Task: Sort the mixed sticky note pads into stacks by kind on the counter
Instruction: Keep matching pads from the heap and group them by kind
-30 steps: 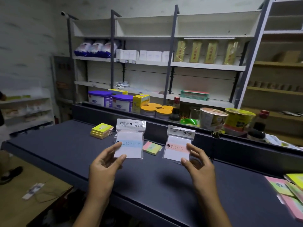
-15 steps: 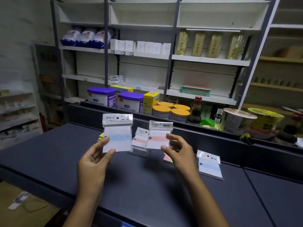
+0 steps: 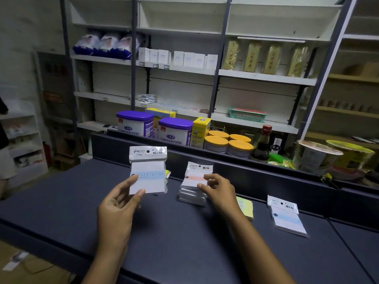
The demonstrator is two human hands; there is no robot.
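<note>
Left hand (image 3: 118, 203) pinching a blue-banded pad (image 3: 148, 173) above the surface (image 3: 61, 201), right hand (image 3: 219, 191) fingers closed on a pink-banded pad (image 3: 195, 177) atop its stack (image 3: 191, 194); a careless release could likely topple the slippery sleeves.

left hand (image 3: 118, 203): pinches blue-band pad (image 3: 148, 175), raised | right hand (image 3: 220, 193): holds pink-band pad (image 3: 194, 177) on stack (image 3: 191, 194) | table (image 3: 61, 203)
</note>
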